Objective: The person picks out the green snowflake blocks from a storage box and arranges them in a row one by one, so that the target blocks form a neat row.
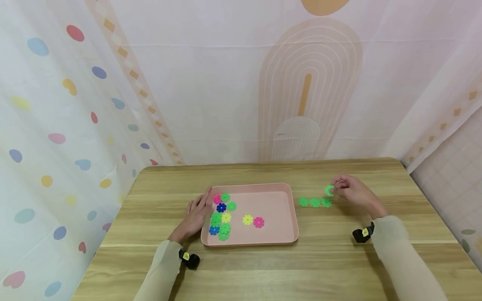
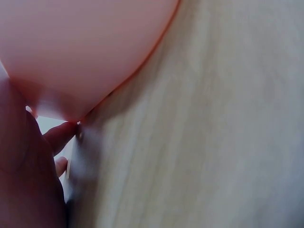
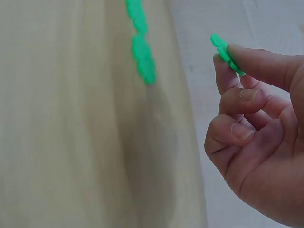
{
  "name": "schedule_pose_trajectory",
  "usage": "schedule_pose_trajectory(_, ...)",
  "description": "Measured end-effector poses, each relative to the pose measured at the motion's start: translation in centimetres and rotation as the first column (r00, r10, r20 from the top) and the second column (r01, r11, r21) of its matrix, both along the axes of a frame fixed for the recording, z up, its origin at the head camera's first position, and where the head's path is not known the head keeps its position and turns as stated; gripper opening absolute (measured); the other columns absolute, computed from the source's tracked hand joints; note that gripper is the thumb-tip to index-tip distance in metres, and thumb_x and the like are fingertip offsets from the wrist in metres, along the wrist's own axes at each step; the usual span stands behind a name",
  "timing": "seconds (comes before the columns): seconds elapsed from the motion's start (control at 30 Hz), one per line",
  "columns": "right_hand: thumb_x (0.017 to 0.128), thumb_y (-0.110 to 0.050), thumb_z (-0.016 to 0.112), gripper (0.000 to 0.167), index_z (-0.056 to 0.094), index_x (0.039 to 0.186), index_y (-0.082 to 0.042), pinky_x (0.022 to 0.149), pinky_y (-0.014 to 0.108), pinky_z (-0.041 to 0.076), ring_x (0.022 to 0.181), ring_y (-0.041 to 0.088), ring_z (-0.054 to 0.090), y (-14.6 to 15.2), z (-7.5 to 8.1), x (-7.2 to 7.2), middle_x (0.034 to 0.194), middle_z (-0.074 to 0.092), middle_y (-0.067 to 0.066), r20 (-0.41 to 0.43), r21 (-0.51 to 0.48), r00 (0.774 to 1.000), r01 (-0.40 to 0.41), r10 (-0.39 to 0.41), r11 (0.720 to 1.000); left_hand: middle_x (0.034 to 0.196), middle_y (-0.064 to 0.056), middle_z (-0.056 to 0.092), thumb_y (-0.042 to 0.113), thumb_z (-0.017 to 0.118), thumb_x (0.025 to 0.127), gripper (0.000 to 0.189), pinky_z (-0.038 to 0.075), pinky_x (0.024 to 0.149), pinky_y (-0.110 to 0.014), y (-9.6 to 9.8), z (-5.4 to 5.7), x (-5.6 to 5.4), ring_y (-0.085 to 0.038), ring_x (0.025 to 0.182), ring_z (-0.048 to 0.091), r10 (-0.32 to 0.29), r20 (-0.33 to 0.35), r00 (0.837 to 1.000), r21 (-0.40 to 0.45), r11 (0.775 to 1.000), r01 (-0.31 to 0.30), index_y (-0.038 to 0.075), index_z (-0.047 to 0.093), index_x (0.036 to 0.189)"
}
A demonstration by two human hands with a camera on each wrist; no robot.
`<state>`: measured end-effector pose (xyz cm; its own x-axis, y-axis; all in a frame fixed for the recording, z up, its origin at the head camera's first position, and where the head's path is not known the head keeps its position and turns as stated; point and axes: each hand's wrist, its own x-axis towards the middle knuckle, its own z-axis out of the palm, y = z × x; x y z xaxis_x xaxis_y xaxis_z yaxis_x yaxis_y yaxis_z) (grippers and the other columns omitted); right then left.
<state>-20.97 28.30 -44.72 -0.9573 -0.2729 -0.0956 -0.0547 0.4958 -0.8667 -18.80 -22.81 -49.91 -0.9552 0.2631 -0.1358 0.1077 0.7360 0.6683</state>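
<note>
Between the thumb and a finger, my right hand (image 1: 354,190) pinches a green notched plastic disc (image 3: 228,54). It is held up above the table, just behind the right end of a row of green notched discs (image 1: 315,202). The discs in that row lie flat, edge to edge, to the right of a pink tray (image 1: 260,241). My left hand (image 1: 196,215) rests at the tray's left rim, fingers stretched out along it. In the left wrist view, fingertips (image 2: 64,135) touch the tray's edge, and much of that hand is dark.
Inside the tray, several notched discs (image 1: 224,228) in green, blue, yellow and pink crowd the left side. A yellow disc (image 1: 247,220) and a pink disc (image 1: 258,222) lie nearer its middle. The wooden table (image 1: 263,271) meets a patterned curtain (image 1: 226,104) at the back.
</note>
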Motion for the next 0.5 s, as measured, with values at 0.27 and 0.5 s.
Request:
schedule_pose_trajectory(0.27,0.095,-0.002,0.058,0.020,0.054,0.110,0.009,0.057,0.023,0.040,0.063,0.008,0.044,1.4,-1.4,0.2,0.077,0.054,0.003,0.029,0.012,0.999,0.017,-0.017,1.000,0.168,-0.004,0.004,0.047,0.015,0.108,0.060,-0.016,0.116,-0.058,0.1,0.0,0.0,-0.037,0.151,0.000,-0.001,-0.006,1.000,-0.007,1.000,0.001,0.026,-0.005,0.160)
schedule_pose_trajectory(0.5,0.094,-0.007,0.063,0.020,0.056,0.108,0.006,0.065,0.024,0.042,0.075,0.012,0.049,1.6,-2.2,0.3,0.087,0.063,0.007,0.024,0.069,0.999,0.021,-0.023,0.997,0.168,-0.003,0.004,0.048,0.015,0.108,0.060,-0.016,0.116,-0.058,0.0,0.0,0.0,-0.036,0.151,0.001,-0.007,-0.014,1.000,-0.007,1.000,0.007,0.025,-0.005,0.160)
